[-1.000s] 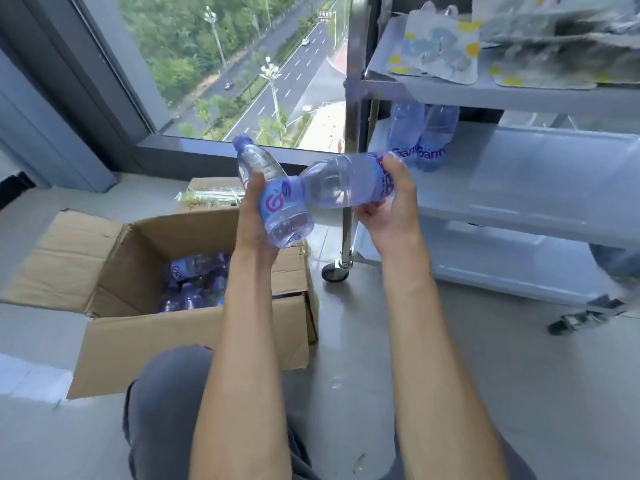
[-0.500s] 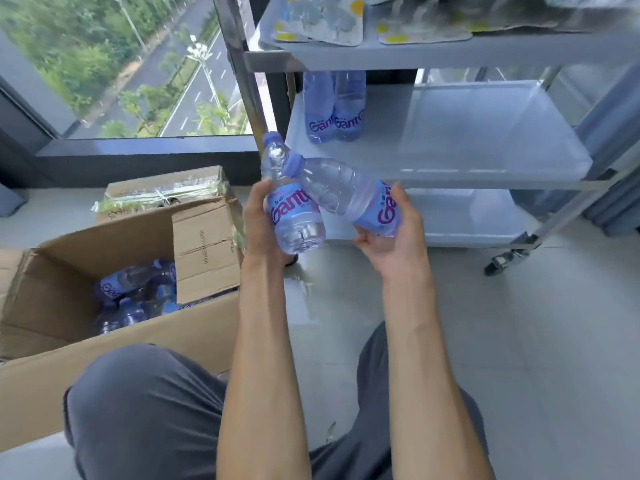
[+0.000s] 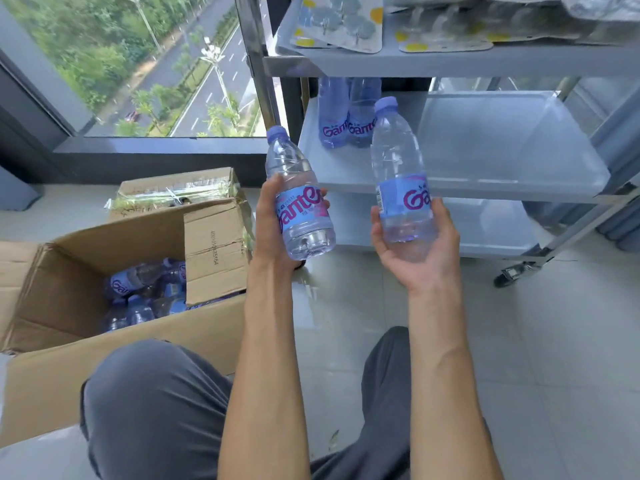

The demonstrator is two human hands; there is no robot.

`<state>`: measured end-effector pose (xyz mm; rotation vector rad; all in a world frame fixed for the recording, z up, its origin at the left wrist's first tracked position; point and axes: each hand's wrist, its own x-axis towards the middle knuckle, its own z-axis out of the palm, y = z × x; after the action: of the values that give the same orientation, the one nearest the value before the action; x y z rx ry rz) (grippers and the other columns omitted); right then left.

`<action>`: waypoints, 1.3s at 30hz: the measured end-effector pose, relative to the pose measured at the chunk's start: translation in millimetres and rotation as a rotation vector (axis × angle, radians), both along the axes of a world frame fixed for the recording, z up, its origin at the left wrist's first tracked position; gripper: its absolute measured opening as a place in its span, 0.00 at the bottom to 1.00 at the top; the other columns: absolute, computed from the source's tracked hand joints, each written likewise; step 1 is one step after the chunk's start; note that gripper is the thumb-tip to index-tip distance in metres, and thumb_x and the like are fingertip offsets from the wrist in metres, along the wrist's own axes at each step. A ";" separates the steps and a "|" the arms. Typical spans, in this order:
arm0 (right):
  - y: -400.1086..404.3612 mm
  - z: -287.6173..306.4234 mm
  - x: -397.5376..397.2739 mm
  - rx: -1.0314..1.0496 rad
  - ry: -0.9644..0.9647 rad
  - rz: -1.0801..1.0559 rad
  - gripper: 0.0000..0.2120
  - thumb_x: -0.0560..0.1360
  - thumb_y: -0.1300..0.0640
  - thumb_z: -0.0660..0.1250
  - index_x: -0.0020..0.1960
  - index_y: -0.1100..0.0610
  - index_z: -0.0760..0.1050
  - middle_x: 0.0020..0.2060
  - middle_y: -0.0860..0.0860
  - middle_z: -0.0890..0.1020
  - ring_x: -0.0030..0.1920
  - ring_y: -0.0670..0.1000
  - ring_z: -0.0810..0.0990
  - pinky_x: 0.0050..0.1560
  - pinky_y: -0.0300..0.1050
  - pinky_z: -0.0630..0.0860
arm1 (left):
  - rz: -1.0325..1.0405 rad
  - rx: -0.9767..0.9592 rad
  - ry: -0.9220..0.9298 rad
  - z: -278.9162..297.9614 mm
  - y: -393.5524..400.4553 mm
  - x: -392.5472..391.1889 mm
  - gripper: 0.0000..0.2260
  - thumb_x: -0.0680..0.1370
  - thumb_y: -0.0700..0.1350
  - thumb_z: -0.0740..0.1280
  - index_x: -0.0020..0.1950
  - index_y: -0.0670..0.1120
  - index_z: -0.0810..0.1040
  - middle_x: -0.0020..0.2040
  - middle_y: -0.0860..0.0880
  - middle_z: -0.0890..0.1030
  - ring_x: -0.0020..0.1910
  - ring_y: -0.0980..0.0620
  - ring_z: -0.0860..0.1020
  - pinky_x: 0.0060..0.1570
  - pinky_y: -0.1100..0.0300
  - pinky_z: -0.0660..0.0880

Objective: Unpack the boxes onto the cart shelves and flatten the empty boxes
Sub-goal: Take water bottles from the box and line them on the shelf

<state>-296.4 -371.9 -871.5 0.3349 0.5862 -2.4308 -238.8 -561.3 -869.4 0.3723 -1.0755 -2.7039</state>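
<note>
The open box (image 3: 114, 344) sits on the floor left of the cart (image 3: 519, 188). Bottles (image 3: 138, 296) lie inside it; two bottles (image 3: 348, 119) stand on the middle shelf (image 3: 502, 168).

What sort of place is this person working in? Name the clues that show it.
Probably an upper-floor stockroom or office: a wheeled metal cart, an open cardboard box of bottled water on the tiled floor, and a window looking down on a road.

Clear glossy plastic bottles (image 3: 401, 174), a matt brown cardboard box (image 3: 114, 344), a smooth metal cart shelf (image 3: 512, 181), glossy floor tiles (image 3: 554, 341).
</note>
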 end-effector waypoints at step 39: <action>31.1 27.1 -7.7 0.581 0.495 0.063 0.21 0.67 0.50 0.76 0.54 0.60 0.78 0.44 0.59 0.82 0.40 0.57 0.83 0.42 0.53 0.81 | -0.066 -0.148 -0.232 16.4 26.4 5.0 0.18 0.76 0.51 0.70 0.59 0.40 0.77 0.46 0.41 0.84 0.42 0.44 0.84 0.40 0.51 0.82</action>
<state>-304.1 -340.8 -844.4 -0.0682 1.5002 -2.2385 -233.8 -534.9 -853.0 0.6470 -1.3629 -2.6648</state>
